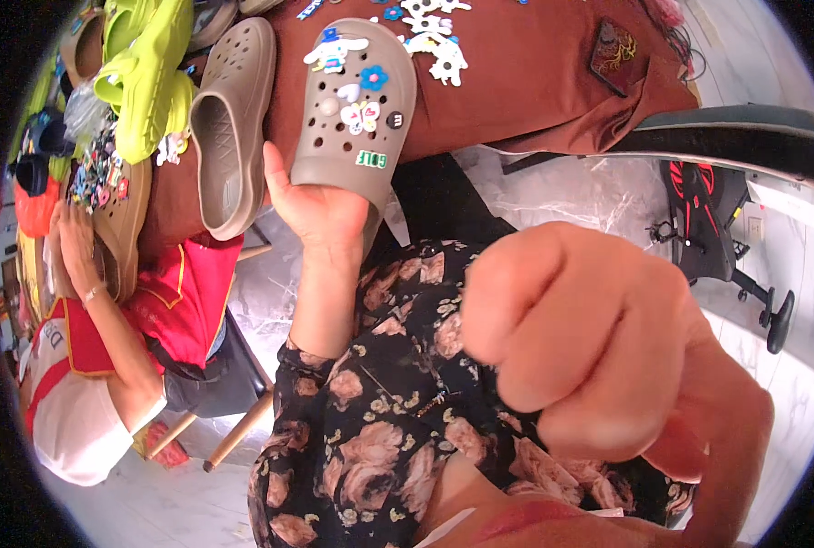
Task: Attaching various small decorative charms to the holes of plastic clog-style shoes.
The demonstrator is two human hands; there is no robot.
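Observation:
My left hand [320,212] holds up a taupe clog [311,155], its fingers hidden inside the shoe's opening and its thumb outside. Charms dot the clog's toe: a white cartoon figure [336,53], a blue flower [373,78], a white-and-pink cartoon charm [359,116] and a green lettered one. Close to the camera, my right hand [576,338] is curled into a fist; whatever lies inside it, if anything, cannot be made out. A matching taupe clog [233,123] without charms rests at the table's edge, left of my left hand.
White cartoon charms [434,41] lie on the brown tablecloth [507,100], with a dark patterned card [613,57] further right. Lime-green clogs [151,82] and a heap of small charms [105,173] fill the left. A co-worker's hand [76,242] is by a brown clog [126,219].

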